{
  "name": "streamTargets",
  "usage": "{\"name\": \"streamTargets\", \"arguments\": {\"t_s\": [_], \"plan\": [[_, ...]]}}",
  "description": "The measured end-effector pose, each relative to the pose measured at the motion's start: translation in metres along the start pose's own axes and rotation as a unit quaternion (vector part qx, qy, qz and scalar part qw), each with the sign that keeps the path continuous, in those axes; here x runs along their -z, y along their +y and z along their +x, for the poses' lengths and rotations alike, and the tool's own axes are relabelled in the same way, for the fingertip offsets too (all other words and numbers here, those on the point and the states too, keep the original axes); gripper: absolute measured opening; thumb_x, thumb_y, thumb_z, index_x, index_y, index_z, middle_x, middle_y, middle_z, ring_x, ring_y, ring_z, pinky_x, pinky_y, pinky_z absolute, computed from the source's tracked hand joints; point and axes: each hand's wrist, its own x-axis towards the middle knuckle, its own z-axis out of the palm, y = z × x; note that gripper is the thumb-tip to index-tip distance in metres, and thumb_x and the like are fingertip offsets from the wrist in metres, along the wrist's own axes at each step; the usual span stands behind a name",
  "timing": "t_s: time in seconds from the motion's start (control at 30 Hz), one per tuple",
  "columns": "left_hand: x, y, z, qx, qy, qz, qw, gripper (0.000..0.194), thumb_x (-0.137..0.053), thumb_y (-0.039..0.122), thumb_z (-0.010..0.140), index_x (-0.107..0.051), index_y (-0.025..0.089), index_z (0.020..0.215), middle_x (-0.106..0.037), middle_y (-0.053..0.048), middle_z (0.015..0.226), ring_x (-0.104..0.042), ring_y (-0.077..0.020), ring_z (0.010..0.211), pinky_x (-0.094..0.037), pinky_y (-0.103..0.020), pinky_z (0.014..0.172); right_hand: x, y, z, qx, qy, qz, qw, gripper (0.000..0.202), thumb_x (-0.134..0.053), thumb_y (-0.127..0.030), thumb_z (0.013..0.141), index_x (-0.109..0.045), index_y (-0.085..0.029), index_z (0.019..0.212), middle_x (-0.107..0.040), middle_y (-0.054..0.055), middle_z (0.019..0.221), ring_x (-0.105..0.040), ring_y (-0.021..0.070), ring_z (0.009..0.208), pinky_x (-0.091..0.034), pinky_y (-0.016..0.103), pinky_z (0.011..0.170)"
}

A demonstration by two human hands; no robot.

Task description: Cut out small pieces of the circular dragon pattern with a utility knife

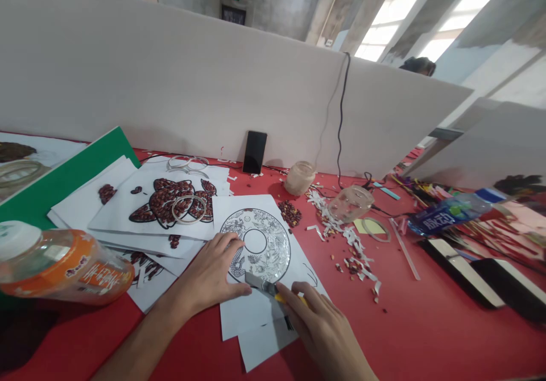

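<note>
A white sheet with a printed ring-shaped drawing (273, 244) lies on the red table in front of me. My left hand (211, 273) rests on the sheet's left side, fingers apart, holding nothing, its fingertips over the ring's left edge. In my right hand (318, 318) is a yellow utility knife (269, 288), its blade pointing left and lying over the lower edge of the ring. The blade tip is close to my left thumb. My right palm and part of the knife handle are hidden from view.
Papers with a bean picture (170, 205), an orange-labelled jar (68, 264) and a green board (115, 142) are at left. Behind stand a phone (255, 152) and a glass jar (300, 178). Beans (290, 214), paper scraps, a blue-labelled bottle (452, 211) and black-and-white blocks (463, 273) lie right.
</note>
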Motion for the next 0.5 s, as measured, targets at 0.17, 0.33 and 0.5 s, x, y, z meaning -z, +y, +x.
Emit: {"name": "streamTargets", "arguments": {"t_s": [0.17, 0.33, 0.5], "plan": [[0.0004, -0.0003, 0.0008, 0.008, -0.004, -0.009, 1.000, 0.075, -0.081, 0.058, 0.072, -0.054, 0.023, 0.133, -0.051, -0.010, 0.140, -0.047, -0.0334, 0.130, -0.044, -0.047, 0.109, -0.0013, -0.0004, -0.0042, -0.024, -0.001, 0.055, 0.998, 0.041, -0.031, -0.032, 0.110, -0.068, -0.024, 0.125, -0.071, 0.010, 0.098, -0.071, 0.0152, 0.067, -0.056, 0.022, 0.053], [0.0010, 0.0013, 0.0002, 0.015, -0.007, -0.006, 1.000, 0.076, -0.083, 0.056, 0.071, -0.053, 0.023, 0.133, -0.050, -0.010, 0.141, -0.046, -0.0329, 0.132, -0.043, -0.047, 0.110, 0.0010, -0.0013, -0.0018, -0.073, -0.022, 0.107, 0.991, 0.040, -0.032, -0.034, 0.109, -0.066, -0.028, 0.129, -0.072, 0.007, 0.099, -0.070, 0.0131, 0.060, -0.054, 0.020, 0.048], [0.0027, 0.0008, -0.0003, 0.008, -0.009, -0.012, 1.000, 0.077, -0.082, 0.058, 0.072, -0.052, 0.024, 0.134, -0.049, -0.010, 0.142, -0.045, -0.0343, 0.132, -0.043, -0.049, 0.110, 0.0032, 0.0010, 0.0024, -0.037, -0.013, 0.059, 0.998, 0.038, -0.033, -0.032, 0.108, -0.066, -0.027, 0.127, -0.072, 0.007, 0.099, -0.070, 0.0149, 0.062, -0.053, 0.023, 0.048]]}}
